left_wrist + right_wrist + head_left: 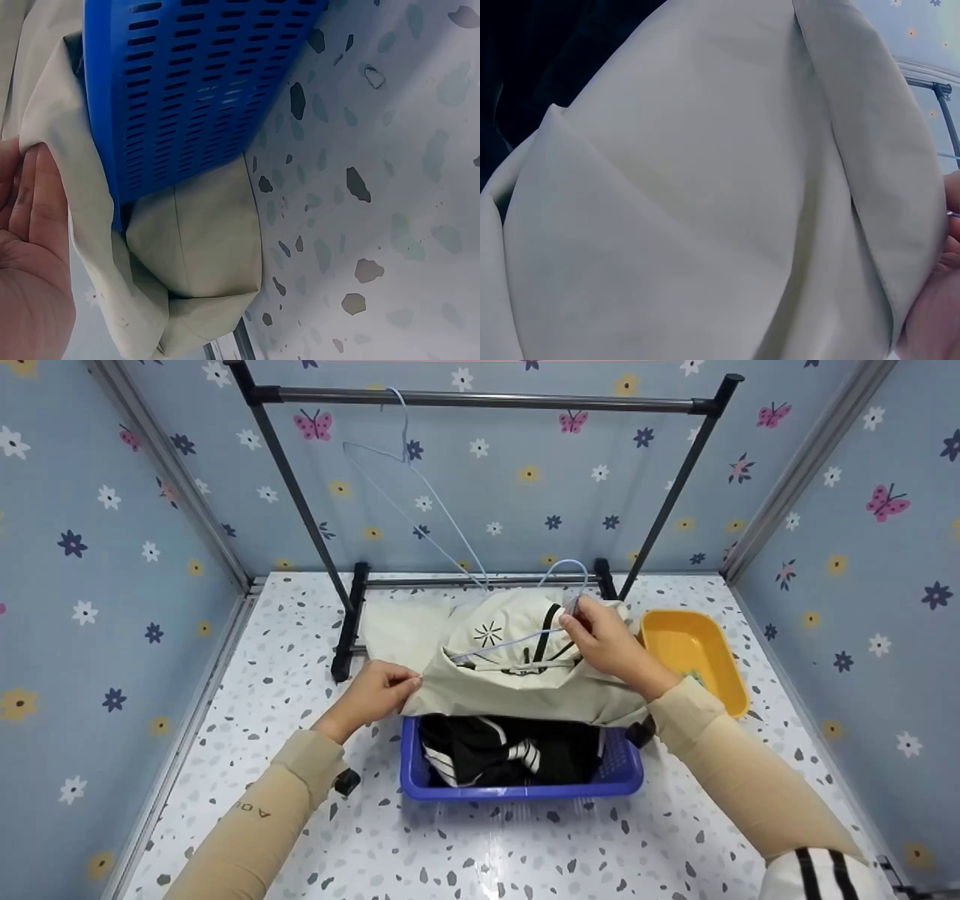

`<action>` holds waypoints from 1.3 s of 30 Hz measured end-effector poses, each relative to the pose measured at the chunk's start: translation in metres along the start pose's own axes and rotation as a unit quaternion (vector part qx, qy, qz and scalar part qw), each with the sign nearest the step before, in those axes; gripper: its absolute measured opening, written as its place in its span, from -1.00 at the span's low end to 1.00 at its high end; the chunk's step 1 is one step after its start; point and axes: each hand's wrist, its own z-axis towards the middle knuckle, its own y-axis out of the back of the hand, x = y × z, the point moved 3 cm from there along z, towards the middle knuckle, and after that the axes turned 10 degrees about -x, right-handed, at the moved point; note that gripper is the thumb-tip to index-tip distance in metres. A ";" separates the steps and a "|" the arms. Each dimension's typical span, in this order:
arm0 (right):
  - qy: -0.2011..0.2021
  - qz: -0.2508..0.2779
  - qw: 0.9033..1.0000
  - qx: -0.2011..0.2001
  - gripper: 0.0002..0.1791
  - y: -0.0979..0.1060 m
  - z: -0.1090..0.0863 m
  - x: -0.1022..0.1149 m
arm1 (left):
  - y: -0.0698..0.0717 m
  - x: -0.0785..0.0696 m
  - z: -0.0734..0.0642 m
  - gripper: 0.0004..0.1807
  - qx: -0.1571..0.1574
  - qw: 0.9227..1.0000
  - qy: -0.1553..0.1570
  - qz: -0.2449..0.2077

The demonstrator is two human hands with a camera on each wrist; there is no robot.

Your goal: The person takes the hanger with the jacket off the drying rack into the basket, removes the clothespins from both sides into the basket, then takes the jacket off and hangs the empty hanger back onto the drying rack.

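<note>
A cream garment (517,697) with black trim and a dark starburst motif lies bunched over the back of a blue basket (525,792). My left hand (375,694) pinches the garment's left edge; the left wrist view shows the fingers (37,195) against the fabric's fold. In my right hand (607,641), I grip a light-blue wire hanger (566,562) just below its hook. Part of the hanger runs into the garment's opening, and the rest is hidden by cloth. The right wrist view is mostly filled by the cream fabric (667,202).
Black clothing (510,757) with white stripes lies in the basket. Behind stands a dark clothes rack (487,399), with a second wire hanger (442,506) hanging from its bar. A yellow tub (694,645) sits to the right on the speckled floor (315,840). Patterned walls enclose three sides.
</note>
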 end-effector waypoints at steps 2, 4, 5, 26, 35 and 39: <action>-0.004 0.004 1.000 -0.005 -0.84 0.000 0.000 -0.002 | -0.001 0.000 0.000 -0.77 0.000 1.000 0.001 -0.002; -0.009 0.005 1.000 -0.011 -0.84 -0.001 0.000 -0.003 | -0.001 0.001 0.000 -0.78 -0.001 1.000 0.001 -0.004; -0.011 0.005 1.000 -0.013 -0.84 -0.001 0.000 -0.004 | -0.002 0.001 0.001 -0.79 -0.002 1.000 0.001 -0.004; 0.002 0.020 0.999 -0.050 -0.78 -0.004 -0.001 -0.007 | -0.010 -0.009 0.012 -0.86 -0.031 0.995 0.085 0.044; -0.004 0.023 0.998 -0.062 -0.82 -0.004 -0.003 -0.011 | -0.011 -0.010 0.011 -0.87 -0.035 0.994 0.103 0.025; -0.008 0.025 0.997 -0.066 -0.83 -0.004 -0.004 -0.009 | -0.011 -0.009 0.011 -0.87 -0.035 0.994 0.096 0.027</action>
